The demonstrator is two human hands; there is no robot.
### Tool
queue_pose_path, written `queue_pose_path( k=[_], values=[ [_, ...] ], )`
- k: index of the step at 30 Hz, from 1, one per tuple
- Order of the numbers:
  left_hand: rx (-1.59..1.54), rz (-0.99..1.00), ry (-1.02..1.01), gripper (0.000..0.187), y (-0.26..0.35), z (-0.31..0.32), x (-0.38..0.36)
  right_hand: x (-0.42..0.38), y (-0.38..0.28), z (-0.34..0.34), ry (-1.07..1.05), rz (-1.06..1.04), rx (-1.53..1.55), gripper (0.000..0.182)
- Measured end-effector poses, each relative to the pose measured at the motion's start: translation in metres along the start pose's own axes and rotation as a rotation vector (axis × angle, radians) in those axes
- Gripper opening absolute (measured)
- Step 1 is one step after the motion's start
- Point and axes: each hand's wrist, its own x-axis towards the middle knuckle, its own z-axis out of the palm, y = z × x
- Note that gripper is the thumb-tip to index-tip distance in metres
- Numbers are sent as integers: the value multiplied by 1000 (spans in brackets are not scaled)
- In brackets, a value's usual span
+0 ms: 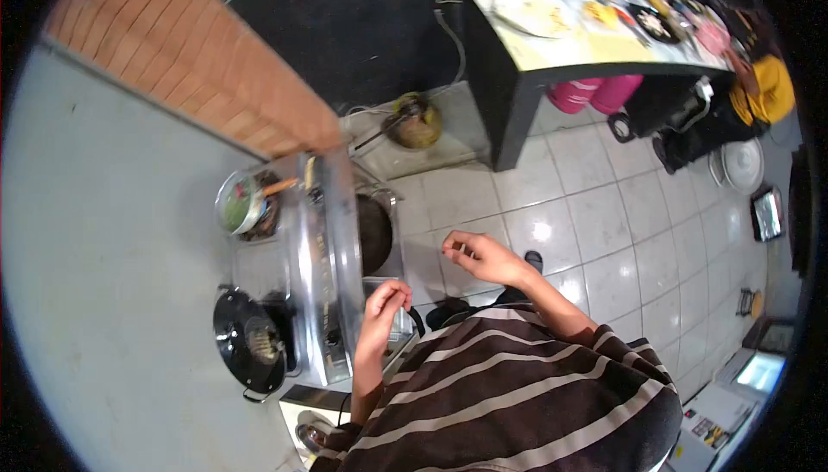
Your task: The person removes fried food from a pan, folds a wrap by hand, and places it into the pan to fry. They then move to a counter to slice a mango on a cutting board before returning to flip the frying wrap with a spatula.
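Observation:
My left hand (386, 310) is raised beside the front edge of the steel stove (342, 274), its fingers curled together; whether anything small is between them cannot be made out. To its right, my right hand (479, 256) hangs over the tiled floor with bent fingers, and its fingertips are too small to read clearly. A black two-handled pan (250, 341) with some food in it stands on the far side of the stove. Near the stove's back corner is a clear container (241, 205) with green contents and an orange handle.
A dark round pot (374, 235) sits low at the stove's front. Across the floor, a counter (552, 54) holds plates and food, with pink cylinders (573, 95) underneath. Another person in yellow (770, 91) stands there. A bowl (414, 123) lies near the wall.

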Motion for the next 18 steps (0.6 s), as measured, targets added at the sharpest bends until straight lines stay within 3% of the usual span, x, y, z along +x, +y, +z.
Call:
queue_pose_path(
  k=[2, 11, 14, 18],
  values=[
    [60, 5, -98, 8, 1, 42, 41, -35, 28, -53, 75, 159, 0, 18],
    [-93, 48, -355, 9, 10, 275, 185, -165, 82, -263, 429, 233, -49, 17],
    [-49, -26, -426, 10, 20, 323, 211, -182, 92, -303, 558, 236, -7, 17],
    [-26, -46, -452, 10, 20, 345, 254, -173, 108, -344, 554, 289, 65, 18]
  ],
)
